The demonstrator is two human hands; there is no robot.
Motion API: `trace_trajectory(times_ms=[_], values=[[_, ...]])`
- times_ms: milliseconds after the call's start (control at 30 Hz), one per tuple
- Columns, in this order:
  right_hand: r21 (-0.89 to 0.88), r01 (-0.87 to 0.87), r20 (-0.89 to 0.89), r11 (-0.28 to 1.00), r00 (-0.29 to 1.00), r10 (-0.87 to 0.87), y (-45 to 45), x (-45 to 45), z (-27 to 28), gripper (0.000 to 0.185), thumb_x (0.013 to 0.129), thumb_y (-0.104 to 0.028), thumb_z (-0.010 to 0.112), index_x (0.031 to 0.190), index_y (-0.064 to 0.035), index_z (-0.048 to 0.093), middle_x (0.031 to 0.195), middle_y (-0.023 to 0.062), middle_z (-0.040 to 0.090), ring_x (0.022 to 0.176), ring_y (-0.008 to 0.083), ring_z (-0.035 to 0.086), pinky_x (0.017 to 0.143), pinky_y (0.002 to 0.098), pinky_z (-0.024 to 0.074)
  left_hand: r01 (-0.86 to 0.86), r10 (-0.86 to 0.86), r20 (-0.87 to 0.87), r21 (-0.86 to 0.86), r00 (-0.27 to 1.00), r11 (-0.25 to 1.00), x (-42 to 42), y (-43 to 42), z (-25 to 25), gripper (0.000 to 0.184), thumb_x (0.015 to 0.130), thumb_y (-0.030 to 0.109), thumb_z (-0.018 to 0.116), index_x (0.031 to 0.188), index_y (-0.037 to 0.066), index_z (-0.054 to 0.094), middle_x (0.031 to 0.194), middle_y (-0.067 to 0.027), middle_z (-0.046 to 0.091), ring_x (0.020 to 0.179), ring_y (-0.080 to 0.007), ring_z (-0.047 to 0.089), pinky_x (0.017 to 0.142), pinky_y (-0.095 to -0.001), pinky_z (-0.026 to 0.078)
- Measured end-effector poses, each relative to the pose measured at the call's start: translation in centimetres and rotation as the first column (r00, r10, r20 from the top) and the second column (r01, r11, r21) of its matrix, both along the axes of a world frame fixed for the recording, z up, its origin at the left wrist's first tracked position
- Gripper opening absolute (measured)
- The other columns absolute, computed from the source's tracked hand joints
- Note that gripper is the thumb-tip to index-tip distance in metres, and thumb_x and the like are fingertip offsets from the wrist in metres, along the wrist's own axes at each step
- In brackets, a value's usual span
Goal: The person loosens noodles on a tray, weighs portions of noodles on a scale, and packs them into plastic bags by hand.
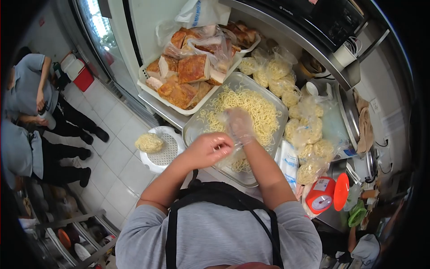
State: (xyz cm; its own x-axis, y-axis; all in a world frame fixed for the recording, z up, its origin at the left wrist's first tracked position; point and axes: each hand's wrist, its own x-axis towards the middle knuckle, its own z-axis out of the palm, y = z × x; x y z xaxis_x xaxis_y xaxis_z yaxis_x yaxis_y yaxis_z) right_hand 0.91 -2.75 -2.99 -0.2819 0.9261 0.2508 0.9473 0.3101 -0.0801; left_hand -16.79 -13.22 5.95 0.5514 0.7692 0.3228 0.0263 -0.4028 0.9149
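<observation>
The right hand (237,121) is wearing a clear glove (245,133), serving as a barrier over the noodles (265,110); they are lying beneath and around its fingers, the tray's (192,127) raised rim containing them; the bare left hand (207,150) is curling its fingers loosely beside the cuff; whether either hand is grasping anything, I cannot tell; right of the fingers, bags (309,130) are dividing more noodles into portions.

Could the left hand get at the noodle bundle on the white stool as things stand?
Probably yes. The left hand is over the near side of the noodle tray, and nothing visible blocks the way to the noodle bundle. The white stool looks lower, so a lean may be needed.
</observation>
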Motion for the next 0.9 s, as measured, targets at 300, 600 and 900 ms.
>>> trace_trajectory(times_ms=[300,600,900], values=[[-0.042,-0.204,-0.861,0.978,0.504,0.068,0.4,7.4,12.3,0.033,0.08,-0.018,0.051,0.11,-0.0059,0.044,0.101,0.007,0.052,0.09,0.0169,0.051,0.077,0.0273,0.0414,-0.141,0.182,0.297,-0.156,0.937,0.978,-2.7,3.9,-1.1,0.007,0.079,0.006,0.05,0.084,0.001,0.05,0.076,-0.0026,0.05,0.066,-0.0092,0.052,0.062,-0.0222,0.043],[0.293,0.039,-0.777,0.955,0.592,0.214,-7.1,5.8,27.2,0.029,0.082,-0.025,0.05,0.102,-0.0042,0.047,0.097,0.0091,0.053,0.091,0.0185,0.052,0.079,0.0287,0.0418,-0.092,0.149,0.347,-0.177,0.926,0.98,-0.1,6.4,-1.2,0.006,0.079,0.006,0.05,0.083,0.002,0.05,0.07,0.0002,0.049,0.062,-0.0053,0.046,0.058,-0.0182,0.039],[0.03,0.287,-0.152,0.957,0.948,-0.28,-2.4,9.7,7.9,0.022,0.082,-0.023,0.047,0.096,-0.0064,0.05,0.094,0.0079,0.052,0.09,0.0196,0.05,0.078,0.0297,0.04,-0.161,0.239,0.294,-0.266,0.925,0.95,-1.0,7.4,-3.8,0.005,0.079,0.006,0.05,0.082,0.002,0.05,0.068,0.002,0.048,0.061,-0.004,0.045,0.057,-0.0177,0.039]])
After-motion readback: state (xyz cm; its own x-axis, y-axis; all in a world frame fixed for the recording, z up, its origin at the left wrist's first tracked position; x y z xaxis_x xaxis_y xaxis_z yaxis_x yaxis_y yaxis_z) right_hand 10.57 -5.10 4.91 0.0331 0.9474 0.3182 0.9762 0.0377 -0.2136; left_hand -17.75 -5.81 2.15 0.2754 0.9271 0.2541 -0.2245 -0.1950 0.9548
